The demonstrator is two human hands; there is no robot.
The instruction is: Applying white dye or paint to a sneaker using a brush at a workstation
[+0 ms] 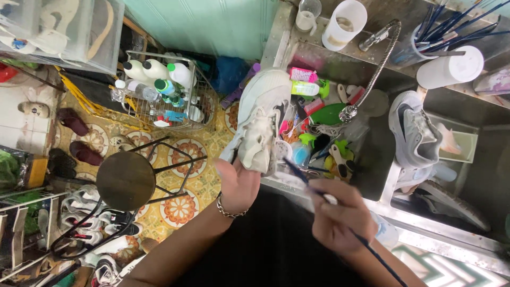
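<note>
While our left hand (237,183), a metal chain bracelet (229,211) at its wrist, closes around the heel end of a white mesh-and-rubber sneaker (262,119) and holds it up over the near edge of the steel sink (372,159), our right hand (340,218) pinches a thin, dark-handled paintbrush (319,192) between thumb and fingers, its tip pointing up and left to just beside the shoe's heel. The sneaker points away from us, sole side turned to the left, above the sink's clutter of small plastic bottles, brushes and a pink scrubbing brush (303,74). A flexible metal faucet hose (378,69) arches over the basin. To the right, a grey and white sneaker (413,130) rests on the divider between the basins. On the shelf behind stand a white plastic cup (344,24) and a holder full of blue-handled brushes (451,24). On the patterned tile floor to our left we see a round brown stool with black metal legs (126,180) and a wire basket of white bottles (159,87).
</note>
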